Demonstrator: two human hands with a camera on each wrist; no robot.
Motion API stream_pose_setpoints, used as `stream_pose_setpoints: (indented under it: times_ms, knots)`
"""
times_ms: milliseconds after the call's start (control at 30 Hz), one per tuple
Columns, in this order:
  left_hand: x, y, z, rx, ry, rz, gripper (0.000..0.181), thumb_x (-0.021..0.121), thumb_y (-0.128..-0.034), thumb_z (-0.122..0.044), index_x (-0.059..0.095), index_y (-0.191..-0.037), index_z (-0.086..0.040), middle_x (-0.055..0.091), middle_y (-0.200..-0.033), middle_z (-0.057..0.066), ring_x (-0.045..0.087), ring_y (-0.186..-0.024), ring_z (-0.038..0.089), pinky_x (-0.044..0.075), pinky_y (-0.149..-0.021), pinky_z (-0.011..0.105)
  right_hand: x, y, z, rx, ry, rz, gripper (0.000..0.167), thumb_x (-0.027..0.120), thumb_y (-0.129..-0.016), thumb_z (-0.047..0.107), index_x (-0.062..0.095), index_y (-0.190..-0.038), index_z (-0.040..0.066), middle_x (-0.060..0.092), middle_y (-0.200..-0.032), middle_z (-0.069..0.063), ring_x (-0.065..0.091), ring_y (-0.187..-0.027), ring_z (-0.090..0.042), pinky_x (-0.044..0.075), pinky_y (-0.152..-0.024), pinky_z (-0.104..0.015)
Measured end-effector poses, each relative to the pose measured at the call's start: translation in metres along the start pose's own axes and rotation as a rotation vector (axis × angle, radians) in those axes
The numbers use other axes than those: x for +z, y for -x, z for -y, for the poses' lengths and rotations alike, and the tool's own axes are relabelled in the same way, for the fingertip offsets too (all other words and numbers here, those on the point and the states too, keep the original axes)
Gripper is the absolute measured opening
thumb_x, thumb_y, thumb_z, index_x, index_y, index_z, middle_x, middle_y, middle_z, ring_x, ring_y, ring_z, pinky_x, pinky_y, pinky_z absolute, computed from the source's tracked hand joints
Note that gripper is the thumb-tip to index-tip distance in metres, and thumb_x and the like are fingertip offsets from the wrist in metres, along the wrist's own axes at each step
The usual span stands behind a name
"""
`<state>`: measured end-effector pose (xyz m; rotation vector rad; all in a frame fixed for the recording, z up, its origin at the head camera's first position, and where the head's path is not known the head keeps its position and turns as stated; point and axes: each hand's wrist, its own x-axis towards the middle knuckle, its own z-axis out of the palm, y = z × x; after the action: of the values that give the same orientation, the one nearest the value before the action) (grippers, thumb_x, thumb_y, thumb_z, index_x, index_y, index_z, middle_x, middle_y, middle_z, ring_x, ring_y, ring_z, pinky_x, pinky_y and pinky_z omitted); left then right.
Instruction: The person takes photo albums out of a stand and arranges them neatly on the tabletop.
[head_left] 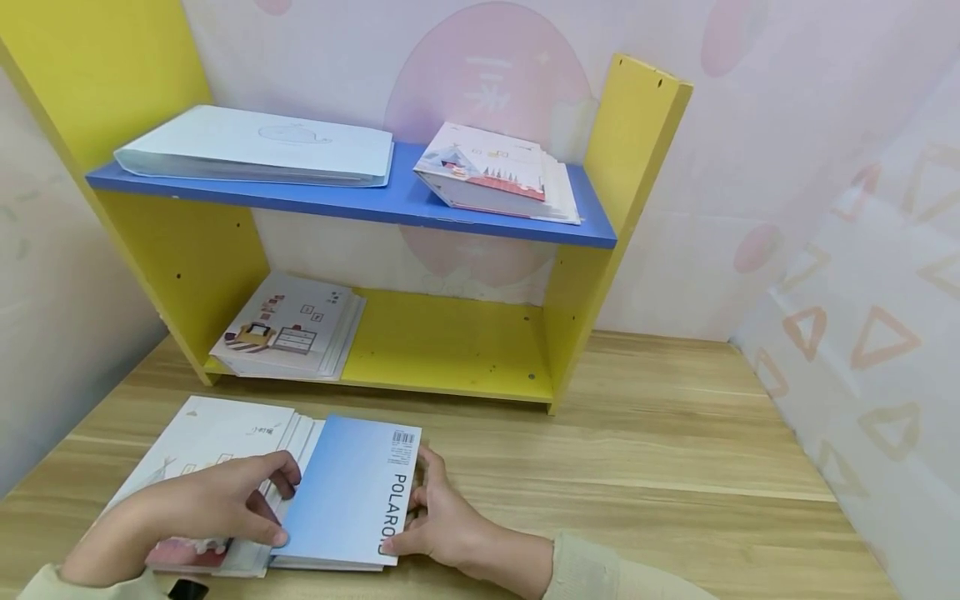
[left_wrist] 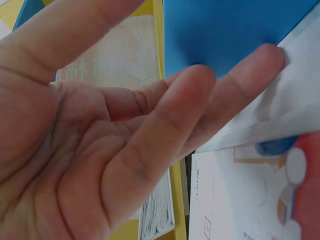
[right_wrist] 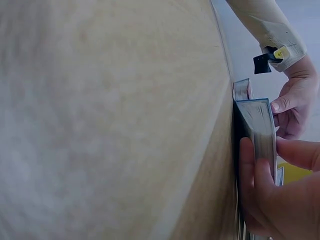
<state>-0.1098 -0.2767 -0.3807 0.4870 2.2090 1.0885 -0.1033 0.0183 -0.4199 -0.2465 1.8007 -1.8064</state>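
A blue-and-white album marked POLAROID (head_left: 345, 492) lies on the table, its left side against a stack of white illustrated albums (head_left: 225, 421). My right hand (head_left: 457, 525) grips its right edge, thumb on the cover and fingers at the side; the right wrist view shows this hand (right_wrist: 285, 195) around the album's page block (right_wrist: 262, 132). Over the white stack, my left hand (head_left: 213, 500) has loosely bent fingers, and its thumb touches the blue album's lower left edge. In the left wrist view that hand (left_wrist: 125, 135) has its fingers spread beside the blue cover (left_wrist: 220, 35).
Behind stands a yellow shelf unit (head_left: 637, 150) with a blue upper board (head_left: 408, 179). A pale blue binder (head_left: 247, 146) and an illustrated album stack (head_left: 487, 167) lie on top. Another stack (head_left: 288, 329) is at the lower left. Wooden table (head_left: 675, 450) extends to the right.
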Motion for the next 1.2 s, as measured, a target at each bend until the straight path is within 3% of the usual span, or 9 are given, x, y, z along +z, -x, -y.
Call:
stream_pose_setpoints:
  times_ms: [367,600,867,967,1100,1200]
  knots:
    - [-0.001,-0.002,0.001,-0.005,-0.012,0.002,0.049,0.08,-0.0836,-0.019,0.05,-0.116,0.001,0.056,-0.105,0.01,0.069,-0.085,0.013,0.053,-0.072,0.021,-0.011,0.004,0.011,0.064,0.097,0.048,0.121,0.074,-0.067,-0.023,0.003,-0.159,0.011,0.062,-0.103,-0.012,0.066,-0.075,-0.018,0.058,-0.074,-0.028]
    - [-0.001,-0.003,-0.002,-0.041,-0.052,-0.015,0.047,0.081,-0.0824,-0.021,0.052,-0.114,-0.003,0.057,-0.102,0.008,0.069,-0.084,0.014,0.051,-0.07,0.022,-0.022,0.006,0.015,0.083,0.178,0.104,0.104,0.071,-0.072,-0.021,0.018,-0.157,0.004,0.063,-0.102,-0.01,0.066,-0.081,-0.019,0.053,-0.075,-0.025]
    - [-0.002,-0.008,-0.006,-0.093,-0.103,-0.026,0.047,0.084,-0.0795,-0.024,0.054,-0.11,-0.005,0.057,-0.1,0.007,0.067,-0.083,0.019,0.051,-0.068,0.026,-0.032,0.004,0.017,0.1,0.156,0.176,0.1,0.071,-0.076,-0.018,0.017,-0.158,0.003,0.065,-0.102,-0.01,0.062,-0.077,-0.016,0.05,-0.07,-0.022]
    - [-0.003,-0.009,-0.005,-0.087,-0.113,-0.029,0.048,0.083,-0.08,-0.024,0.054,-0.112,-0.004,0.059,-0.1,0.007,0.067,-0.085,0.02,0.053,-0.071,0.028,-0.037,0.002,0.018,0.099,0.185,0.183,0.097,0.072,-0.076,-0.016,0.02,-0.156,0.001,0.068,-0.103,-0.009,0.066,-0.079,-0.018,0.053,-0.077,-0.024]
    - [-0.006,-0.011,-0.004,-0.079,-0.135,-0.04,0.047,0.081,-0.0826,-0.024,0.055,-0.116,-0.004,0.063,-0.1,0.006,0.065,-0.089,0.023,0.056,-0.078,0.04,-0.047,-0.005,0.022,0.084,0.241,0.165,0.091,0.076,-0.076,-0.01,0.027,-0.153,-0.001,0.07,-0.104,-0.009,0.069,-0.085,-0.02,0.052,-0.094,-0.031]
    - [-0.008,-0.011,-0.002,-0.045,-0.171,-0.058,0.042,0.077,-0.0871,-0.026,0.056,-0.117,-0.005,0.064,-0.099,0.003,0.062,-0.091,0.016,0.054,-0.079,0.035,-0.056,-0.011,0.025,0.07,0.252,0.146,0.085,0.075,-0.078,-0.008,0.032,-0.151,0.0,0.069,-0.108,-0.012,0.069,-0.086,-0.019,0.053,-0.095,-0.033]
